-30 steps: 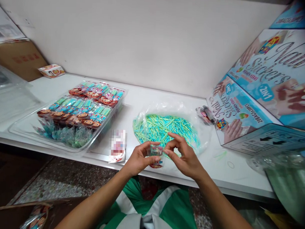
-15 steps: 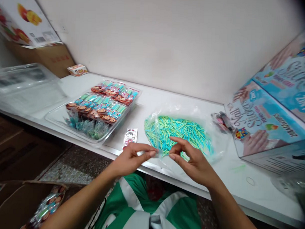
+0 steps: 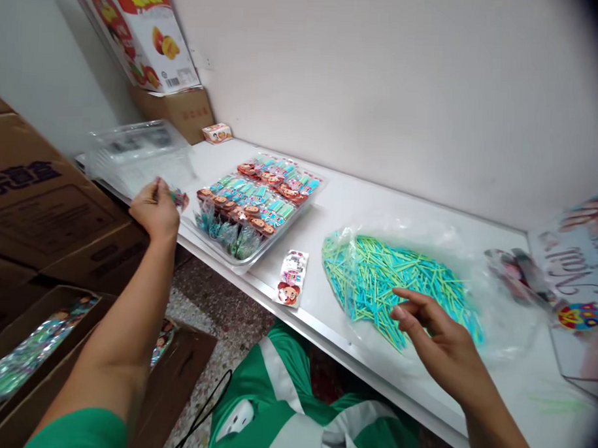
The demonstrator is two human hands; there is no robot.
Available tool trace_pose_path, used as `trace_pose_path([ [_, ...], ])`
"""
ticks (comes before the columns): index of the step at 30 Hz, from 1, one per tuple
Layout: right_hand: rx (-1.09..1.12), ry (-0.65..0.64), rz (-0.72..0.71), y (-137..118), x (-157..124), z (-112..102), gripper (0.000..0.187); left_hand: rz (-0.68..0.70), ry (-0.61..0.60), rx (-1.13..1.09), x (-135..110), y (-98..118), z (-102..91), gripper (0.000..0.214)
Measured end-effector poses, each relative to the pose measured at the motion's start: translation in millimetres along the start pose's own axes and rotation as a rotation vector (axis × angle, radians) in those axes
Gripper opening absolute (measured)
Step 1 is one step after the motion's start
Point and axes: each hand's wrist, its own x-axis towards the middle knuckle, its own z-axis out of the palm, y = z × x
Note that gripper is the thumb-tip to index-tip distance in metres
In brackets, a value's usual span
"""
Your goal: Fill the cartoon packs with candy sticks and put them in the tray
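Note:
My left hand (image 3: 156,209) is closed around a small printed plastic packet (image 3: 179,199), partly hidden by the fingers, left of the clear tray. The clear plastic tray (image 3: 258,256) holds rows of packets (image 3: 245,199) with green and blue sticks inside and cartoon faces on them. My right hand (image 3: 434,346) hovers over the front of a heap of thin green and blue sticks (image 3: 405,273) lying on a clear plastic bag (image 3: 511,333). Its thumb and fingers are bent and a little apart, with nothing visible between them. A single flat packet (image 3: 291,279) lies near the table edge.
Empty clear trays (image 3: 139,150) are stacked at the far left. Behind them stand cartons (image 3: 185,109) and a small box (image 3: 216,133). Brown boxes (image 3: 49,202) are below left, one open with packets (image 3: 40,345). A printed box (image 3: 577,260) stands at the right.
My left hand has swung left and away from my right hand, to beside the tray, with a packet in it. My right hand stays by the sticks. The view has turned left.

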Motion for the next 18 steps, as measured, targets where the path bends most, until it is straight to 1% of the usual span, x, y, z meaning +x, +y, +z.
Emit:
trace_pose_path([
  [1,-0.016,-0.002,0.001,-0.8,-0.1,0.3,0.038,-0.029,0.037,0.082,-3.9,-6.1,6.9,0.041],
  [3,-0.046,-0.005,0.004,-0.9,-0.4,0.3,0.037,-0.101,0.065,0.226,-12.7,-15.4,18.3,0.037],
  [6,-0.084,-0.019,0.013,1.6,-0.7,0.6,0.036,-0.198,-0.011,0.407,-21.2,-23.4,27.9,0.047],
  [8,-0.099,-0.030,0.027,3.2,-0.1,1.8,0.035,-0.201,-0.047,0.477,-21.0,-25.7,30.3,0.049],
  [11,-0.113,-0.047,0.032,3.8,1.7,4.3,0.034,-0.130,-0.163,0.544,-10.8,-24.5,30.9,0.044],
  [15,-0.137,-0.084,-0.009,2.9,3.7,6.9,0.032,-0.105,-0.354,0.605,15.5,-17.8,31.3,0.039],
  [16,-0.142,-0.093,-0.016,3.0,3.7,7.2,0.031,-0.107,-0.381,0.606,22.8,-16.4,32.0,0.038],
  [18,-0.155,-0.103,-0.027,4.1,3.5,7.4,0.031,-0.118,-0.400,0.606,36.6,-15.0,34.5,0.037],
])
